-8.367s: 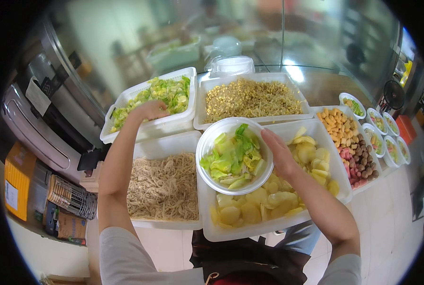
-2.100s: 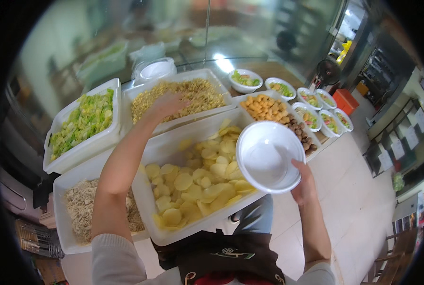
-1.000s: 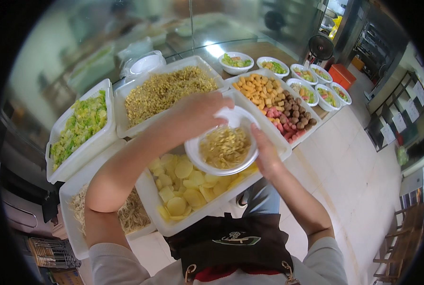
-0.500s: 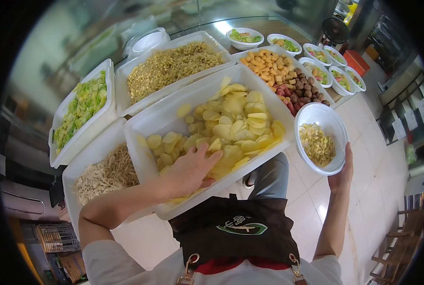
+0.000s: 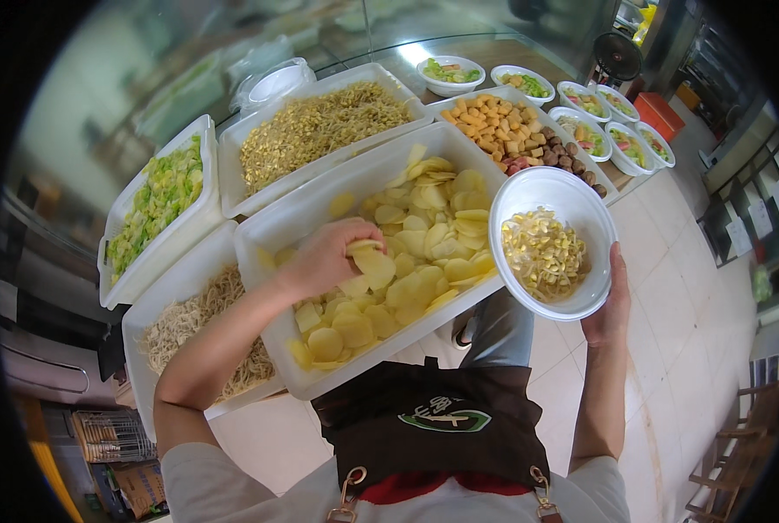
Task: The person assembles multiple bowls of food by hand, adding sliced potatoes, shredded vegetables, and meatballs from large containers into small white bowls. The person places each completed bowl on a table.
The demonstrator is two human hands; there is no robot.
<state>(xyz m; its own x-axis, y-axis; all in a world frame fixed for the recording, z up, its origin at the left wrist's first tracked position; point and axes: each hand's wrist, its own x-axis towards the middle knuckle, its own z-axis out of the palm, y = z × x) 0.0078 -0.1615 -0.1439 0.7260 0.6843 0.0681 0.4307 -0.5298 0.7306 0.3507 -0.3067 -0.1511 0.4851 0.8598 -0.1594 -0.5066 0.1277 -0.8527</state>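
Left of the slice tub (image 5: pixel 285 228), the left forearm (image 5: pixel 232 344) crosses above the pale shreds (image 5: pixel 180 324), so a dipping elbow could brush them. Over the slice tub, the left hand (image 5: pixel 333 253) holds a few yellow slices (image 5: pixel 374 268) that hang past the fingers; thin and probably slick, they may slide off one another and drop, back into the tub while above it, or onto the tiled floor (image 5: pixel 668 270) if the hand strays past the near rim. At the tub's right end, the white bowl (image 5: pixel 551 192) tips toward the wearer; its bean sprouts (image 5: pixel 544 253) could spill if it leaned further, since one hand alone props it. A knock against the tub's right corner might cause the same; whether bowl and tub touch there, I cannot tell.

The left grip is narrow, fingers curled over the slices, just above the heap in the tub. Right of the tub, the right hand (image 5: pixel 612 301) supports the bowl from its outer side. That grip holds the bowl's wall; the bowl hides most of the fingers, so I cannot tell how far they spread.
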